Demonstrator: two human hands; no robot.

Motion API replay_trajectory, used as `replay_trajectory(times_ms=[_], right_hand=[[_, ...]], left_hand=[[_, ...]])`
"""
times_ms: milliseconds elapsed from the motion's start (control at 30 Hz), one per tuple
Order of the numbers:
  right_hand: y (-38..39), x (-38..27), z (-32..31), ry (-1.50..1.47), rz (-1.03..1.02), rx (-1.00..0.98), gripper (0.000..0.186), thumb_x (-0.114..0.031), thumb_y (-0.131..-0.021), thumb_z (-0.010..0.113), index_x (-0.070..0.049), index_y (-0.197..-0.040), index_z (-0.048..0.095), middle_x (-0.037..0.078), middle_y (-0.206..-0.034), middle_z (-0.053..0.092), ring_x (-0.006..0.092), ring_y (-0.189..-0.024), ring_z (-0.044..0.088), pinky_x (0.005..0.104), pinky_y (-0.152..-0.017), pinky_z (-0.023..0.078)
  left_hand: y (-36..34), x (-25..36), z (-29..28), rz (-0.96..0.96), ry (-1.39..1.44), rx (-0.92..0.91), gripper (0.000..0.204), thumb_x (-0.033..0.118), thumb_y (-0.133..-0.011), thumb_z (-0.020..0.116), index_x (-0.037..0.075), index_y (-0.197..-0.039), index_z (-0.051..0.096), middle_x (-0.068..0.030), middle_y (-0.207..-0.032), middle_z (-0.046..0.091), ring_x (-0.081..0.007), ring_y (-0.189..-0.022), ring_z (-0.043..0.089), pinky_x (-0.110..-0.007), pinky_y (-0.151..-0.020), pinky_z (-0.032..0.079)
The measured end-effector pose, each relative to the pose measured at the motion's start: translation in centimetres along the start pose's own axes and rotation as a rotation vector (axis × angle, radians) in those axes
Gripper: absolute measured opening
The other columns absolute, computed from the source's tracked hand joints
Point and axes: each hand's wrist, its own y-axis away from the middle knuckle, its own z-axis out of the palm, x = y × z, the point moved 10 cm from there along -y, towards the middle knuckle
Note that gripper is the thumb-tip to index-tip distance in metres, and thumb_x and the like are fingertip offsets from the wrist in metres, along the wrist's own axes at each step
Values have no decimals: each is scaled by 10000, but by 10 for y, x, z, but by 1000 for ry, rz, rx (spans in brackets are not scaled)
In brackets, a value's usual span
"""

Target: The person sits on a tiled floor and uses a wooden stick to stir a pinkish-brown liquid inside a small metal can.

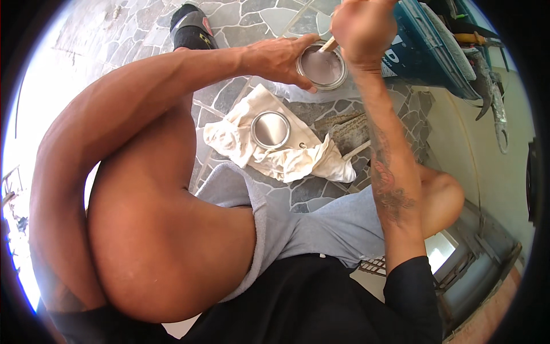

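Past our bent knees, our left hand clasps the paint can while our right hand, directly above, grips the stir stick slanting into it.

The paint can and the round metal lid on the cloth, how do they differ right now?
The paint can stands open, full of pale greyish paint, while the lid is a flat, shiny disc. The can is gripped by the left hand, with a wooden stick in it held by the right hand; the lid lies untouched on the white cloth. Both are round, silvery metal.
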Motion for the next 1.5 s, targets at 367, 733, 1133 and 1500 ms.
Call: replay_trajectory(times_ms=[367, 733, 1133, 1500], right_hand=[[-3, 64, -19, -164, -11, -147, 651, -672, -1012, 387, -119, -670, 408, -41, -503, 330, 84, -403, 328, 236, -408, 307], [-4, 45, 17, 115, 233, -383, 642, -690, -1002, 383, -136, -684, 442, -58, -529, 343, 68, -409, 319, 232, -395, 288], [11, 39, -16, 457, -245, -349, 677, -672, -1022, 356, -59, -776, 501, -30, -542, 374, 98, -462, 382, 262, -466, 370], [8, 49, -58, 146, 163, 237, 666, -648, -1025, 378, -66, -708, 447, -8, -554, 392, 103, -456, 359, 282, -438, 321]], left_hand=[[-6, 18, -8, 50, 6, -17, 931, 584, -739, 799, 16, -1401, 471, -233, -1301, 613, -396, -1223, 586, -463, -1043, 457], [-8, 14, 0, -15, -54, -58, 1058, 598, -719, 807, -11, -1477, 389, -261, -1352, 574, -410, -1255, 563, -462, -1087, 434], [-12, 19, -5, 56, -5, -13, 1025, 583, -687, 828, 115, -1488, 391, -179, -1321, 632, -369, -1229, 601, -457, -1036, 487], [-11, 16, -10, 79, -26, 65, 1044, 583, -655, 846, 93, -1472, 420, -189, -1331, 624, -346, -1240, 598, -444, -1038, 477]])
